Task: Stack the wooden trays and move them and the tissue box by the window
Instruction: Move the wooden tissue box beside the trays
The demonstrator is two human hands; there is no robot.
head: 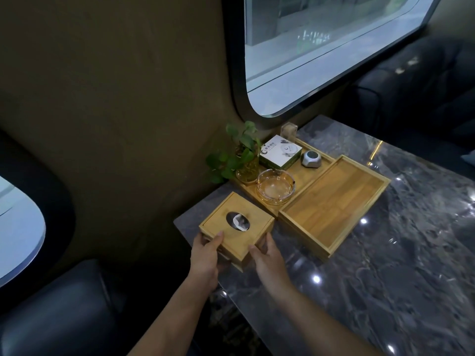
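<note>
A wooden tissue box with an oval slot and a tissue showing sits at the near left corner of the marble table. My left hand grips its near left corner, thumb on the lid. My right hand holds its near right side. Just to the right stands a stack of empty wooden trays. Behind it, against the wall under the window, lies a long wooden tray with items in it.
The long tray carries a glass ashtray, a white and green box, a small grey round device and a potted plant. A clear holder stands at the wall. Dark sofas flank the table.
</note>
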